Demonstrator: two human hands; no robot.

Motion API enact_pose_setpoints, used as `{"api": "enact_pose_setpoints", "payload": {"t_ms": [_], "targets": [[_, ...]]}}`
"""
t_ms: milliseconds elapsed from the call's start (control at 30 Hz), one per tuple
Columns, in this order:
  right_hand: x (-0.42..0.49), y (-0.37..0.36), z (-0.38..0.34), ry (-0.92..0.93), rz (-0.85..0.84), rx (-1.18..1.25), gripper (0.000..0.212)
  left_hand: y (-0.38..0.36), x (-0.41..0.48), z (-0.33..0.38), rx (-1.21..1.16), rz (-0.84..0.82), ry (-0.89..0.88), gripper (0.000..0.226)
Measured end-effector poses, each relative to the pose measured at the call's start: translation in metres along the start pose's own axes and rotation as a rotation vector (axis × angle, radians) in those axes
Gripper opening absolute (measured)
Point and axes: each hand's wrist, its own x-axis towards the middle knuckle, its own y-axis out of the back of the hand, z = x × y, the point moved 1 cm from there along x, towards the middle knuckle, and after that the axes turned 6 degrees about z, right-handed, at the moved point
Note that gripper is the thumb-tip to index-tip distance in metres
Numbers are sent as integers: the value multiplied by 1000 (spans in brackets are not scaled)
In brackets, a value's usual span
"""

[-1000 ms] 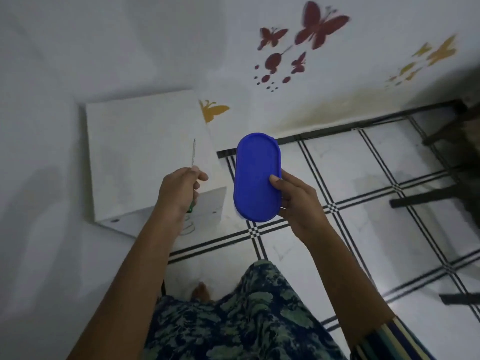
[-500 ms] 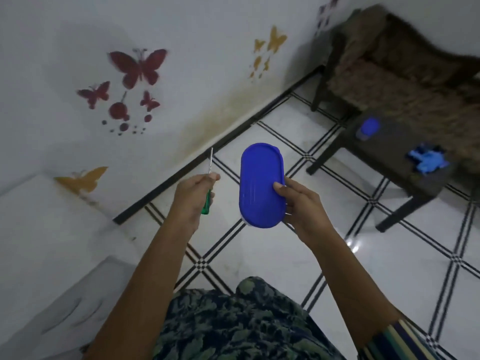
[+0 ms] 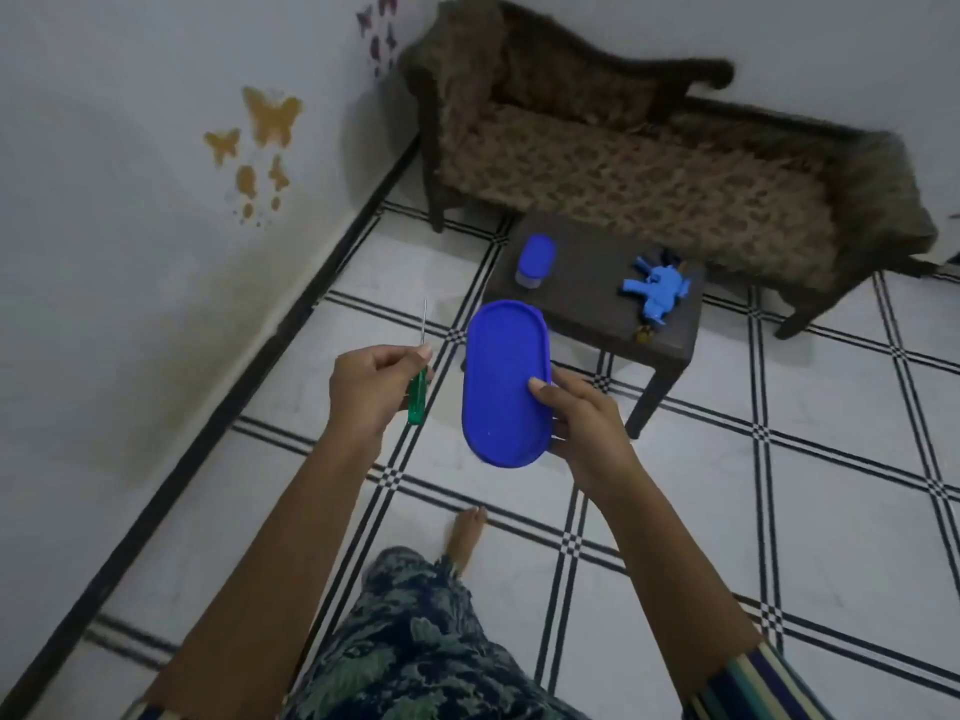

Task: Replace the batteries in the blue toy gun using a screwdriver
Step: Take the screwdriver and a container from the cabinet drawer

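Head view: a person stands on a tiled floor (image 3: 779, 485) with both hands raised, facing a low dark counter (image 3: 587, 309) that sits before a sofa (image 3: 649, 174).
Left fingers: the left hand (image 3: 371, 389) is curled round the green handle of the screwdriver (image 3: 417, 400). The thin shaft points up past the fingertips (image 3: 418, 354).
Right fingers: the right hand (image 3: 584, 426) pinches a blue oval lid (image 3: 501, 387), thumb on its face and the other fingers behind its edge. I cannot tell whether a box hangs under it.
Blue toy gun: the blue toy gun (image 3: 657, 291) lies on the counter, well beyond both sets of fingers and up to the right of the right thumb. Nothing touches it.
Step in hand: probably bringing the tool and the lidded thing to the counter. No screw has been reached yet.
Doing it well: keep the shaft tip pointed away from the body. Set the lid down on bare counter on the near side of the gun, so that the right fingers are free to steady the toy.
Gun's look: bright blue plastic, knobbly in outline, lying on its side. It is too blurred to show a battery door or a screw.
Nearby: a small blue-capped jar (image 3: 535, 262) stands on the counter, above the right fingertips and apart from the gun.
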Motion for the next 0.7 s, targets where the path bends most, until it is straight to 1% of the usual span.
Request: {"api": "enact_pose_setpoints", "payload": {"t_ms": [200, 333, 433, 533, 633, 700], "targets": [[133, 34, -61, -3, 172, 93, 36, -136, 131, 49, 108, -180, -53, 14], [220, 62, -97, -24, 266, 156, 37, -230, 209, 77, 192, -223, -85, 13], [281, 87, -108, -50, 330, 180, 37, -292, 252, 78, 289, -251, -143, 10], [362, 120, -110, -79, 394, 200, 35, -368, 307, 71, 437, -273, -208, 17], [456, 155, -103, -124, 444, 202, 38, -447, 368, 55, 541, -263, -226, 21], [504, 172, -94, -149, 473, 171, 39, -483, 395, 41, 603, -266, -213, 20]]}}
